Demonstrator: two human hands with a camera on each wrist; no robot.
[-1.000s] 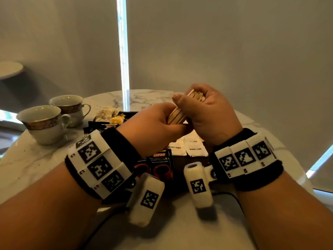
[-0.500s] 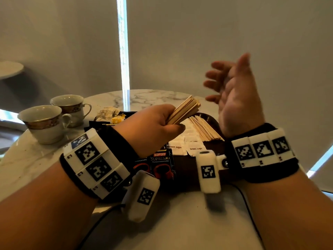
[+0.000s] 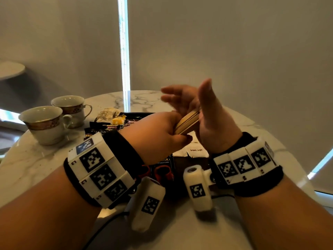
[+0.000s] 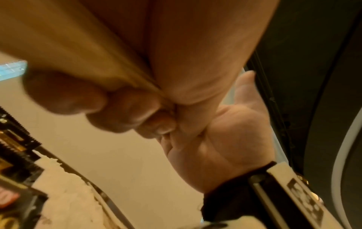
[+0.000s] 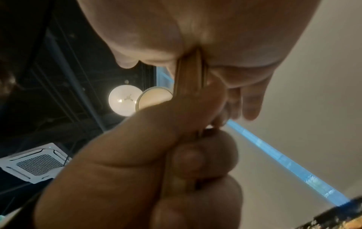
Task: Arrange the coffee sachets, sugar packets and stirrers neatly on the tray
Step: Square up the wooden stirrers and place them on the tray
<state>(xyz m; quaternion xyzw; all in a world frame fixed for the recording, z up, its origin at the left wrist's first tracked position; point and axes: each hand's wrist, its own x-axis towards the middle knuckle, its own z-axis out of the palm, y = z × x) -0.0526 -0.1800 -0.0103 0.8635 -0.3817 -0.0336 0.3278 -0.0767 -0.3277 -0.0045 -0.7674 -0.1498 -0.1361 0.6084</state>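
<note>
— Left hand (image 3: pixel 158 134)?
— Curled tight around a bundle of wooden stirrers (image 3: pixel 187 121), thumb underneath, bundle tilted up toward the right and held above the tray.
— And from the wrist views?
— Same grasp: fingers (image 4: pixel 125 111) folded over the sticks in the left wrist view; sticks (image 5: pixel 189 74) jutting from the fist in the right wrist view.
— Right hand (image 3: pixel 207 114)?
— Released, fingers spread and straight, palm turned toward the end of the bundle, touching or almost touching it; cannot tell which. Grasping nothing.
— Below the hands?
— Dark tray (image 3: pixel 182 165) on the marble counter (image 3: pixel 36 159). White sugar packets (image 3: pixel 196 150) lying flat on it under the right wrist, "brown sugar" partly readable. Black coffee sachets (image 3: pixel 163 166) beside them toward the left, more sachets (image 3: pixel 111 126) at the far left edge of the tray.
— Further out?
— Crumpled wrapper (image 3: pixel 108 113) and a small yellow item (image 3: pixel 119 120) at the tray's far side. Two gold-banded cups (image 3: pixel 45 123) on the counter, left of the tray, close together.
</note>
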